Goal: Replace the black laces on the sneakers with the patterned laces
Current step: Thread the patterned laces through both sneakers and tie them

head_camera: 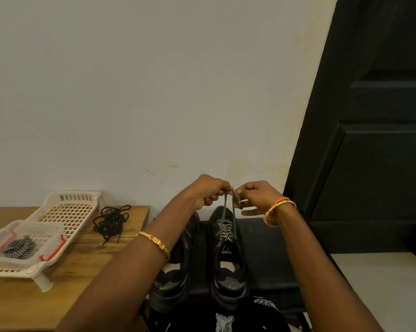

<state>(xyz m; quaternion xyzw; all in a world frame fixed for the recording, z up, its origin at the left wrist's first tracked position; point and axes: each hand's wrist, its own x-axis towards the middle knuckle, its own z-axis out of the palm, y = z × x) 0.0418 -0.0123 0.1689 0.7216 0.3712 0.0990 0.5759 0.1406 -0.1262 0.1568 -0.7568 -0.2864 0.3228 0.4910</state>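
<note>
Two ends of the patterned lace (229, 207) rise from the right sneaker (227, 264), which I take as my landmark; the lace is already crossed through its upper eyelets. My left hand (208, 191) pinches one end above the sneaker's toe, fingers curled. My right hand (255, 196) pinches the other end just beside it, lower fingers loosely extended. Both hands nearly touch at the fingertips.

Left of the landmark, partly under my left forearm, stands the second sneaker (176, 279); whether it is laced I cannot tell. Both sit on a dark surface (269, 255).

Further left, on a wooden table (82, 271), lies a tangle of black laces (111, 221). Beyond that, a cream perforated tray (68, 209) carries a clear box with red clips (22, 243), holding another patterned lace (19, 246).

Behind the landmark: pale wall (154, 92). To its right: black panelled door (374, 140).
</note>
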